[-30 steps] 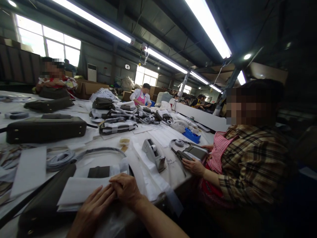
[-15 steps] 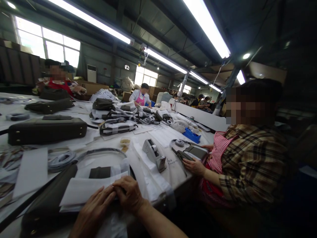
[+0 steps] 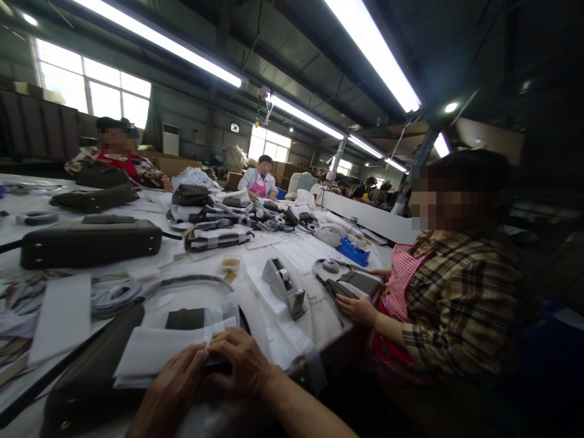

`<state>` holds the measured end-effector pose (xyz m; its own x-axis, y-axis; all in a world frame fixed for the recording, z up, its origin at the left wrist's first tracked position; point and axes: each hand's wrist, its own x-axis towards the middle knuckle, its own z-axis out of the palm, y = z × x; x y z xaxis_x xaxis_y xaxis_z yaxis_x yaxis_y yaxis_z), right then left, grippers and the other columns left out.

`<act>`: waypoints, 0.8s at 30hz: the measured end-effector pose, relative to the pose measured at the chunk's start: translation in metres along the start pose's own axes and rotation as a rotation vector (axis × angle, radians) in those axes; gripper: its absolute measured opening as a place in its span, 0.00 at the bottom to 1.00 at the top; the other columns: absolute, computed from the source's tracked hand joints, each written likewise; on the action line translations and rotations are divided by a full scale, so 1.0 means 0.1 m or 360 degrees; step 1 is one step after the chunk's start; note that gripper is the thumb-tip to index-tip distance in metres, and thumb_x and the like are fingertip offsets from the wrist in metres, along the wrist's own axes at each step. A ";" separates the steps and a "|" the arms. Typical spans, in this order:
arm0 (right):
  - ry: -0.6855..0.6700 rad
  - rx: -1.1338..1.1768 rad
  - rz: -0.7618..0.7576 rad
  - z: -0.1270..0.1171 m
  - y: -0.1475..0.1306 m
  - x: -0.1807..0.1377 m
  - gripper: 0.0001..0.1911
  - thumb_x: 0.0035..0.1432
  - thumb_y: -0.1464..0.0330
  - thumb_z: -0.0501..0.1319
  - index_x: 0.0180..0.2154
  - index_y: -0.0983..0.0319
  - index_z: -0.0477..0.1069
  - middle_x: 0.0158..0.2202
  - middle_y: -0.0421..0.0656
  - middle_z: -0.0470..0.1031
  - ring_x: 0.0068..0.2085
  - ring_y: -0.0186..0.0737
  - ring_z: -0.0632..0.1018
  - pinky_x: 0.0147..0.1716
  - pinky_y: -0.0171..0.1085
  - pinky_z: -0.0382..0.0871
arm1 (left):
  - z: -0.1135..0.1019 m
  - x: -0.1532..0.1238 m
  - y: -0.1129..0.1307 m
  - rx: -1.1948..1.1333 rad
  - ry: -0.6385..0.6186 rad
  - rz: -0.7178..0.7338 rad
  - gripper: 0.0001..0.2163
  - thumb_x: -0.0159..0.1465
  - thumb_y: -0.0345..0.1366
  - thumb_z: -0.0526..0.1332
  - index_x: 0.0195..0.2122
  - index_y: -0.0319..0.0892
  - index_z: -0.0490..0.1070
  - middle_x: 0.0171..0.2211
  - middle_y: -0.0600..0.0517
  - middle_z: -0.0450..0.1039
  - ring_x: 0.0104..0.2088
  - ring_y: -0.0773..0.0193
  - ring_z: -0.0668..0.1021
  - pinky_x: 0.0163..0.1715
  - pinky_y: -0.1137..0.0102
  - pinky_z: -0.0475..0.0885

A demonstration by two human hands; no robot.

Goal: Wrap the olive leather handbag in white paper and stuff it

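A dark olive handbag (image 3: 86,377) lies flat on the table right in front of me, with white wrapping paper (image 3: 150,356) laid over it. My left hand (image 3: 168,392) rests on the paper's near edge, fingers curled down. My right hand (image 3: 239,365) sits beside it, its fingers bent and pinching the paper's edge where the two hands meet. A dark strap (image 3: 191,281) arcs behind the bag.
A grey tape dispenser (image 3: 285,293) stands to the right. A co-worker in a plaid shirt (image 3: 460,304) sits at the right table edge, a hand (image 3: 360,308) on a dark bag. More olive bags (image 3: 91,242), tape rolls (image 3: 114,295) and paper cover the table; other people sit farther back.
My hands have closed in on each other over the paper's edge, the right fingers curling tighter. The view has shifted slightly; a person at the far left has leaned in.
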<state>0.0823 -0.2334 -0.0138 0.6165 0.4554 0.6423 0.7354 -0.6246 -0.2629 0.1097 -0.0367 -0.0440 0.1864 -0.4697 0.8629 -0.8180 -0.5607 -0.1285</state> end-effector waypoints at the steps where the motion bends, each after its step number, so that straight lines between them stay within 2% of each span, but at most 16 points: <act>1: -0.0001 -0.0023 -0.0005 0.02 0.01 -0.01 0.23 0.52 0.60 0.66 0.50 0.58 0.67 0.48 0.46 0.76 0.54 0.44 0.75 0.58 0.43 0.62 | -0.01 0.02 0.01 -0.0006 0.0009 0.0000 0.14 0.69 0.32 0.47 0.48 0.42 0.70 0.43 0.46 0.77 0.42 0.60 0.80 0.43 0.70 0.76; 5: 0.0029 -0.0104 -0.0019 0.09 0.03 -0.04 0.26 0.54 0.62 0.65 0.54 0.58 0.65 0.48 0.46 0.76 0.54 0.43 0.74 0.58 0.42 0.63 | -0.04 0.07 0.03 -0.0032 -0.0001 -0.0015 0.15 0.68 0.32 0.47 0.48 0.42 0.70 0.41 0.47 0.77 0.40 0.60 0.80 0.42 0.70 0.76; 10: 0.0119 -0.0115 -0.0040 0.14 0.03 -0.06 0.20 0.58 0.62 0.61 0.52 0.57 0.67 0.46 0.45 0.77 0.53 0.43 0.75 0.58 0.43 0.63 | -0.03 0.07 0.02 -0.0086 -0.0100 -0.0058 0.14 0.67 0.31 0.48 0.49 0.42 0.70 0.41 0.47 0.77 0.41 0.61 0.80 0.43 0.71 0.76; 18: 0.0226 -0.0121 -0.0035 0.13 -0.05 -0.06 0.17 0.62 0.59 0.56 0.51 0.57 0.69 0.44 0.45 0.77 0.52 0.42 0.75 0.59 0.43 0.62 | 0.07 -0.04 -0.03 -0.0102 -0.0058 -0.0078 0.14 0.67 0.31 0.49 0.50 0.43 0.67 0.44 0.47 0.77 0.43 0.59 0.80 0.44 0.70 0.77; 24: 0.0283 -0.0135 -0.0069 0.14 -0.04 -0.05 0.17 0.63 0.59 0.56 0.51 0.57 0.68 0.44 0.45 0.77 0.51 0.41 0.75 0.58 0.43 0.62 | 0.19 -0.16 -0.07 -0.0098 -0.0131 -0.0158 0.15 0.64 0.29 0.49 0.50 0.43 0.66 0.45 0.47 0.77 0.44 0.58 0.80 0.46 0.68 0.76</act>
<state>0.0798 -0.2242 -0.0265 0.5195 0.3686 0.7709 0.7294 -0.6612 -0.1755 0.1226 -0.0377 -0.0663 0.3101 -0.4700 0.8264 -0.8246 -0.5656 -0.0123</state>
